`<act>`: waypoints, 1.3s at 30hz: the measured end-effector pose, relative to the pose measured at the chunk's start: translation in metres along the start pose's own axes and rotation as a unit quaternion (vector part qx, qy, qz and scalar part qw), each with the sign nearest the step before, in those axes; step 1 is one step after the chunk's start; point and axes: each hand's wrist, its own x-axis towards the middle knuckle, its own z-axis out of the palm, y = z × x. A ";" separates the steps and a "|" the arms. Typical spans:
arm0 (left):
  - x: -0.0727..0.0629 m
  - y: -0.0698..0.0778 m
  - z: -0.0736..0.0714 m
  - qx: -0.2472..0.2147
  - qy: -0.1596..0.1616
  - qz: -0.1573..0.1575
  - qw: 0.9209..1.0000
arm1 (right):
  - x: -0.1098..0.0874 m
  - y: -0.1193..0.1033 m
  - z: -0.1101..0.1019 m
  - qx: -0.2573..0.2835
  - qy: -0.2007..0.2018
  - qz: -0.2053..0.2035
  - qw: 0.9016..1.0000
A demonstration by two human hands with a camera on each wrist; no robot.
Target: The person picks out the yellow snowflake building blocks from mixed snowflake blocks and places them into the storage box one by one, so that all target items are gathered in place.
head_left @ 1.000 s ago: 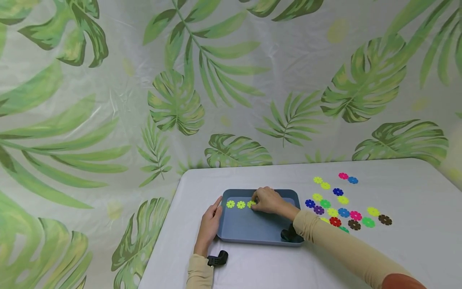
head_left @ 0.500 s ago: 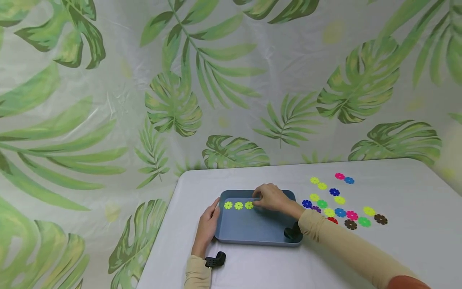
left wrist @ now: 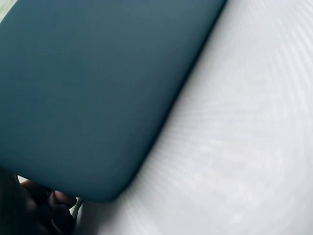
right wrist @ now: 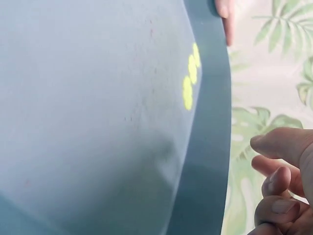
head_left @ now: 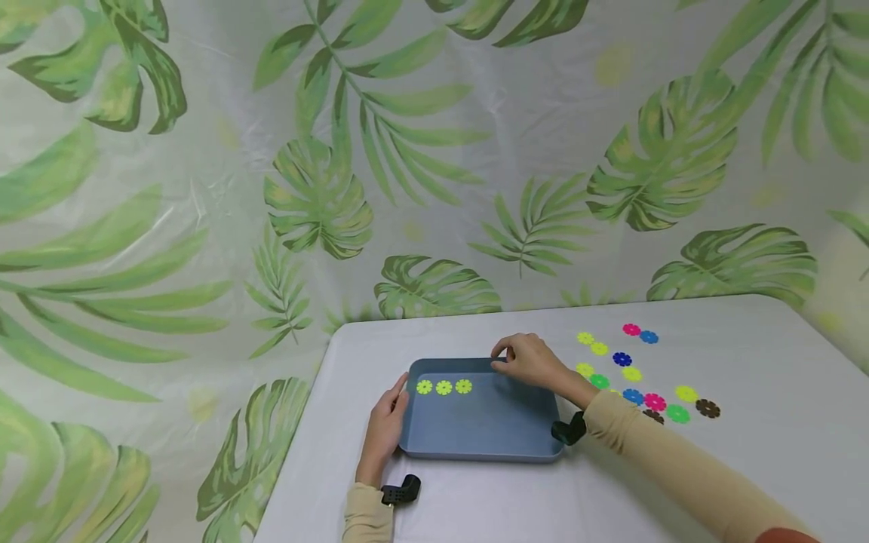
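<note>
A blue-grey tray (head_left: 483,434) lies on the white-covered table. Inside it, three yellow flower-shaped discs (head_left: 443,387) form a row along the far side, starting at the left. My left hand (head_left: 382,431) grips the tray's left edge, thumb on the rim; the left wrist view shows the tray's outer wall (left wrist: 107,98) up close. Over the tray's far right part is my right hand (head_left: 532,362), its fingers loosely bent and holding nothing. In the right wrist view, the fingers of that hand (right wrist: 286,183) are apart from the rim and the yellow discs (right wrist: 190,81).
To the right of the tray, several flower-shaped discs are scattered on the table (head_left: 679,483), including pink (head_left: 631,329), dark blue (head_left: 621,360), green (head_left: 677,413) and brown (head_left: 708,408) ones. My right forearm hides part of them. A leaf-patterned sheet (head_left: 434,173) hangs behind the table.
My right hand has let go of the third yellow disc in the row, lifted, and moved right toward the tray's far right side. My left hand keeps its grip on the tray.
</note>
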 end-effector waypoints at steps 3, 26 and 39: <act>0.000 0.001 0.001 -0.002 0.001 -0.002 1.000 | -0.003 0.007 -0.007 0.006 0.009 0.015 1.000; -0.003 0.000 0.001 0.008 0.008 0.001 1.000 | -0.041 0.050 -0.044 0.017 0.054 0.092 0.994; -0.001 -0.002 0.002 0.004 0.004 -0.003 1.000 | -0.072 0.077 -0.058 -0.002 0.070 0.117 0.991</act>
